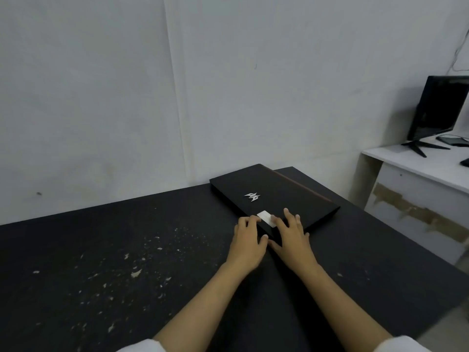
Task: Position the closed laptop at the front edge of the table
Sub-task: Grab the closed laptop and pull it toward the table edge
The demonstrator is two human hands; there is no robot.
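A closed black laptop [275, 198] with a silver logo and a white sticker lies flat on the black table [127, 250], near the far right corner by the wall. My left hand [248, 240] grips the laptop's near corner, fingers curled over the lid edge by the sticker. Beside it, my right hand [291, 235] rests on the lid with fingers spread and the thumb at the near edge. Both hands touch the laptop.
The tabletop has scuffed, chipped paint in the middle and left. A grey wall runs right behind the table. To the right stands a white desk [416, 168] with a dark monitor [439, 110], separated by a gap of floor.
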